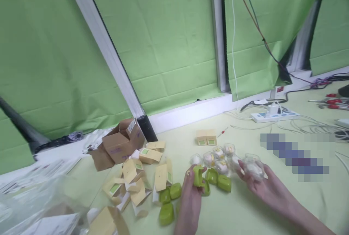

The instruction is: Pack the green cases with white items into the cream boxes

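Observation:
My left hand [191,198] grips a small green rounded case [198,176], held upright with its hollow side turned to the right. In the fingers of my right hand [257,182] is a clear plastic shell [254,166] with something whitish inside, too blurred to name. Beyond my hands lies a group of similar clear shells [209,158] with white contents, a few showing yellow marks. More green cases lie on the table beside my left hand: an opened one [224,183] to its right, and several [166,214] to its left.
Small tan cardboard boxes [163,176] are heaped at the left, near an opened brown carton [122,142] and a black cylinder [147,127]. Clear plastic bags [24,204] fill the lower left. A power strip [274,115], loose cables and red-handled tools [338,106] lie at the right.

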A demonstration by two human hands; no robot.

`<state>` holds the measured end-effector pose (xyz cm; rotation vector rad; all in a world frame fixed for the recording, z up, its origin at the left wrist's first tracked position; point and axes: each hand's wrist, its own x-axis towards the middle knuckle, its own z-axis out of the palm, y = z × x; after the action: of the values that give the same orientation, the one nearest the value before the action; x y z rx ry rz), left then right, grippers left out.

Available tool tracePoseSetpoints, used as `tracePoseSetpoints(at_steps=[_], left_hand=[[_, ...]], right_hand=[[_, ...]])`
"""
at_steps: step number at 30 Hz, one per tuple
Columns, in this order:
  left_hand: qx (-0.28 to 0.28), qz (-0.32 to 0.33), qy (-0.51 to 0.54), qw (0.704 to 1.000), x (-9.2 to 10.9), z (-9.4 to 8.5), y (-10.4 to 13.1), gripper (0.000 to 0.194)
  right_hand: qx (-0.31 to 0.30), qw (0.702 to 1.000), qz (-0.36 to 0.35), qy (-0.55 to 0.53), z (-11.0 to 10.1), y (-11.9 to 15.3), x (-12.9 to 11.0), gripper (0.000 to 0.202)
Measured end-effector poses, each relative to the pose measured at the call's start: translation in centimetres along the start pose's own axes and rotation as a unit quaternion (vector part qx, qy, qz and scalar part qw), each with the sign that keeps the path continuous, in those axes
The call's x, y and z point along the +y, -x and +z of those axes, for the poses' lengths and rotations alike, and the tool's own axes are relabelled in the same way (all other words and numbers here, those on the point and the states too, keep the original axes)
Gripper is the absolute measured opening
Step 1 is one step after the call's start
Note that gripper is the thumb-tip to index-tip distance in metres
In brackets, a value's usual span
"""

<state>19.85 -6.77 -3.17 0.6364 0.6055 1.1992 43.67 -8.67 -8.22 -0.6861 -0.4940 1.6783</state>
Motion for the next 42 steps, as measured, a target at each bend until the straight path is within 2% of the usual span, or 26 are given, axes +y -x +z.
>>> tracePoseSetpoints(at_steps=[2,4,6,7,9,12,14,15,17,20,23,25,27,29,31,33,37,42], left_hand=[[-0.015,-0.029,0.018,0.999,-0.4,1.1,-0.5,0.03],[-0.011,-0.055,0.029,0.998,-0.8,1.8,-0.8,0.026],[0.004,-0.076,0.025,0.997,-1.4,1.9,-1.0,0.027],[0.011,-0.083,0.02,0.996,-1.6,1.8,-1.0,0.029],[0.017,-0.086,0.008,0.996,-2.1,1.3,-1.0,0.034],[0.014,-0.084,0.014,0.996,-2.3,0.7,-0.7,0.035],[0.009,-0.086,0.035,0.996,-2.4,0.7,-0.4,0.031],[0.004,-0.086,0.043,0.995,-2.5,0.7,-0.3,0.029],[-0.001,-0.084,0.041,0.996,-2.8,0.8,-0.3,0.029],[0.013,-0.092,0.002,0.996,-3.6,0.5,-0.5,0.037],[0.013,-0.087,-0.008,0.996,-4.1,0.3,-0.8,0.043],[0.009,-0.075,0.009,0.997,-4.1,0.2,-0.8,0.04],[0.007,-0.06,0.034,0.998,-4.0,0.3,-0.7,0.035],[-0.005,-0.044,0.045,0.998,-3.9,0.4,-0.6,0.031],[-0.03,-0.038,0.042,0.998,-4.0,0.5,-0.4,0.03],[-0.055,-0.04,0.033,0.997,-4.2,0.6,-0.3,0.033],[-0.054,-0.033,0.017,0.998,-4.8,0.7,-0.1,0.035],[-0.032,-0.033,-0.01,0.999,-5.2,0.7,0.0,0.031]], right_hand=[[0.049,0.999,-0.016,0.01,-1.1,0.8,-0.8,0.041],[0.113,0.991,-0.022,0.074,-1.8,1.2,-1.6,0.036],[0.177,0.966,-0.023,0.184,-2.3,1.3,-2.1,0.037],[0.199,0.945,-0.032,0.256,-2.5,1.3,-2.2,0.039],[0.2,0.884,-0.076,0.416,-2.8,1.0,-2.3,0.039],[0.124,0.753,-0.154,0.627,-2.4,0.7,-1.8,0.038],[0.075,0.681,-0.175,0.707,-1.7,0.6,-1.5,0.038],[0.059,0.658,-0.178,0.729,-1.3,0.5,-1.4,0.036],[0.042,0.638,-0.176,0.748,-0.5,0.3,-1.6,0.03],[0.044,0.64,-0.181,0.745,0.2,-0.5,-2.7,0.029],[0.034,0.669,-0.193,0.717,0.9,-1.8,-4.2,0.03],[0.011,0.709,-0.194,0.678,1.8,-2.6,-4.8,0.032],[-0.015,0.764,-0.179,0.619,3.2,-3.0,-4.9,0.033],[-0.05,0.825,-0.155,0.541,4.6,-3.0,-4.2,0.032],[-0.097,0.865,-0.144,0.471,5.6,-2.7,-3.1,0.035],[-0.133,0.863,-0.161,0.46,6.0,-2.2,-1.7,0.033],[-0.138,0.792,-0.227,0.55,5.3,-1.4,-0.1,0.027],[-0.162,0.75,-0.267,0.584,4.2,-1.0,0.0,0.027]])
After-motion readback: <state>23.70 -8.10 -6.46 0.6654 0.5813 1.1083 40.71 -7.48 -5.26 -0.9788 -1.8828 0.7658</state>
